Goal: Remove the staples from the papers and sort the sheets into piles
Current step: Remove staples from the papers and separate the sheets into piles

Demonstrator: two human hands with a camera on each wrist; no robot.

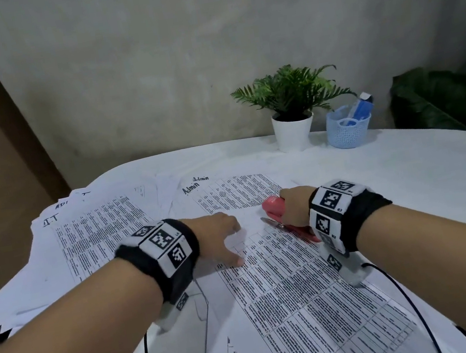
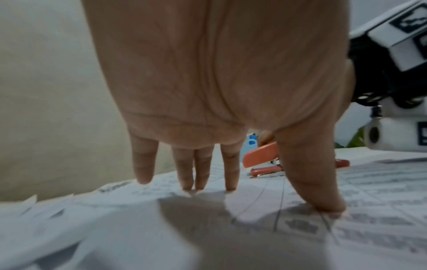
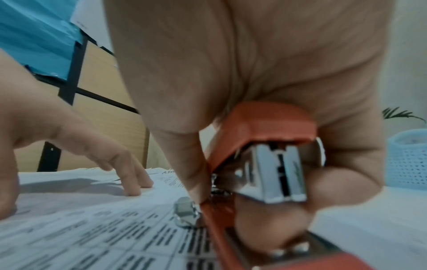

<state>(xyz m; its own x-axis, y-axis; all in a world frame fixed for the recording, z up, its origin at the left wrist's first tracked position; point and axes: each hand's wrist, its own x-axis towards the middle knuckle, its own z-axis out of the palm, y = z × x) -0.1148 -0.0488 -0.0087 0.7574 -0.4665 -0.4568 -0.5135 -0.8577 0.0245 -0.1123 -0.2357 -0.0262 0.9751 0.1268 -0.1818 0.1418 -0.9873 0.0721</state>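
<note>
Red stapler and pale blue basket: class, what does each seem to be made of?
Red stapler: matt plastic shell, probably, over shiny metal, which glints silver. Pale blue basket: likely moulded plastic, with a regular grid of small holes.

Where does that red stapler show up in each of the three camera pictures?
Head: the red stapler lies right of centre, gripped by the right hand.
Left wrist: right of centre, partly hidden behind the left hand's thumb.
Right wrist: it fills the lower centre, very close.
Shared landmark: the printed sheet under both hands.
</note>
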